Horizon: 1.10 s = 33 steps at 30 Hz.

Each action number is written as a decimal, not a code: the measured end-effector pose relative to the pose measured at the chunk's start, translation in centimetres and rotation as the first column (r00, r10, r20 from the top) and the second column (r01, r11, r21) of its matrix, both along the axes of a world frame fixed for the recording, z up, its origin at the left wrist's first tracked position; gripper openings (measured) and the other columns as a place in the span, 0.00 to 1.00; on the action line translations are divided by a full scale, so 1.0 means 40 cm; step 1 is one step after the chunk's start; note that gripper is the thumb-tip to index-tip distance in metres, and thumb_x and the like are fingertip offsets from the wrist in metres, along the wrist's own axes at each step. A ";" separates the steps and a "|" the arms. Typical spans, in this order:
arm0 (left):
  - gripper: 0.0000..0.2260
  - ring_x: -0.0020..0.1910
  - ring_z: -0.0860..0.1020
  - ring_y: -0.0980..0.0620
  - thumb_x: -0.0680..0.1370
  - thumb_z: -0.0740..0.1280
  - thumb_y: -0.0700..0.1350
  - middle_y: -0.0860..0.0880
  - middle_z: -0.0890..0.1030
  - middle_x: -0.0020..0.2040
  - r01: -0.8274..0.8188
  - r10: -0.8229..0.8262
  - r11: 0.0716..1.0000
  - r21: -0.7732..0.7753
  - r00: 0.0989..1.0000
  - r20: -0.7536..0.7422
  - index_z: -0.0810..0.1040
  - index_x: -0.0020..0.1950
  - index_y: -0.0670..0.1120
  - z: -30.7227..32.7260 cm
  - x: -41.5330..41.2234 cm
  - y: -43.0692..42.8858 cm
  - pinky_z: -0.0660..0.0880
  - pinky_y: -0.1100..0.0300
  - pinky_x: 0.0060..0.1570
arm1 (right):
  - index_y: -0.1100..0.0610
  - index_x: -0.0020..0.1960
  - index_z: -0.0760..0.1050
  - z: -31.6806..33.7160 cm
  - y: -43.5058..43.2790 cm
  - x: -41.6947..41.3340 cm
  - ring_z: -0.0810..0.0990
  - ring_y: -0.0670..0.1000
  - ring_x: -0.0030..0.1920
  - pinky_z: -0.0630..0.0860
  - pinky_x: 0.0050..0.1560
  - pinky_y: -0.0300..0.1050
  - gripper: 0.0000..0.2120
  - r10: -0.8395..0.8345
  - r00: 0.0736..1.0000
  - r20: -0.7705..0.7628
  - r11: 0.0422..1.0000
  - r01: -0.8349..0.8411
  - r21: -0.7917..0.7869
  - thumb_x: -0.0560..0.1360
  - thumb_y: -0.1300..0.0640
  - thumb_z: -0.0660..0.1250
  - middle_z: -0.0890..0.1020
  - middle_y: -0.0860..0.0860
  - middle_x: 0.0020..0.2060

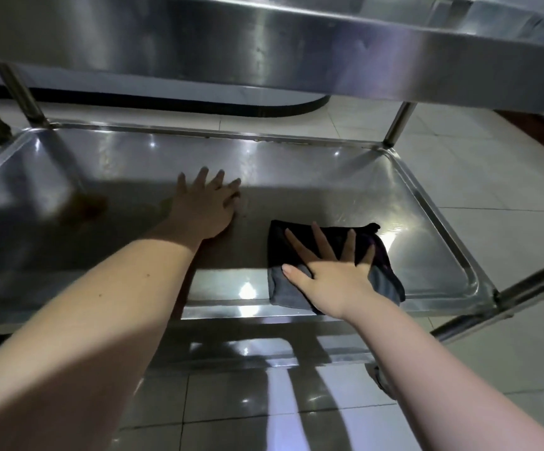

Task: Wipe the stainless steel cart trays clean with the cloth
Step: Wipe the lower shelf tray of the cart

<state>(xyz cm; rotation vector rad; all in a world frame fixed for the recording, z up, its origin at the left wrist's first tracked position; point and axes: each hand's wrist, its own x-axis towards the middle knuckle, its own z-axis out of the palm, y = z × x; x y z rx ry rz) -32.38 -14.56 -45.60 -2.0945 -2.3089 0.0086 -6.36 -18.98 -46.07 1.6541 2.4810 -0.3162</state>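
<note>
The lower stainless steel tray (427,203) of a cart fills the middle of the head view. A dark folded cloth (384,275) lies flat near the tray's front edge, right of centre. My right hand (332,268) presses on the cloth with its fingers spread and straight. My left hand (204,206) rests flat on the bare tray surface, left of the cloth, fingers straight and pointing away from me. The two hands are apart by a hand's width.
The cart's upper tray (264,43) overhangs the top of the view. Upright posts stand at the back left (20,92) and back right (401,125). A side rail (524,288) runs along the right. Pale floor tiles (492,177) surround the cart.
</note>
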 end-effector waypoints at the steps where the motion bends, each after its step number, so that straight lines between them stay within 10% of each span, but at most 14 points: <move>1: 0.24 0.79 0.43 0.43 0.83 0.44 0.59 0.50 0.48 0.81 -0.022 0.022 1.000 -0.002 1.000 0.009 0.47 0.80 0.59 -0.009 -0.018 0.005 0.42 0.35 0.73 | 0.22 0.67 0.30 -0.001 -0.003 0.001 0.29 0.70 0.73 0.29 0.65 0.76 0.28 0.014 1.000 -0.001 1.000 -0.014 0.003 0.70 0.23 0.37 0.34 0.41 0.77; 20: 0.25 0.79 0.45 0.42 0.83 0.41 0.61 0.50 0.46 0.81 -0.098 0.094 0.992 0.078 0.994 0.051 0.45 0.80 0.59 -0.079 -0.043 0.026 0.42 0.34 0.72 | 0.27 0.73 0.39 -0.006 0.554 -0.358 0.35 0.69 0.75 0.34 0.62 0.81 0.31 -0.105 0.994 -0.037 0.994 0.106 0.028 0.73 0.24 0.42 0.42 0.44 0.79; 33: 0.25 0.79 0.44 0.43 0.82 0.41 0.61 0.52 0.44 0.81 -0.110 0.107 0.994 0.017 0.988 0.108 0.44 0.80 0.59 -0.074 -0.041 0.028 0.41 0.33 0.71 | 0.19 0.64 0.30 -0.037 0.061 -0.105 0.31 0.65 0.75 0.30 0.66 0.73 0.32 0.161 0.985 -0.063 0.986 -0.158 0.062 0.60 0.18 0.31 0.37 0.37 0.76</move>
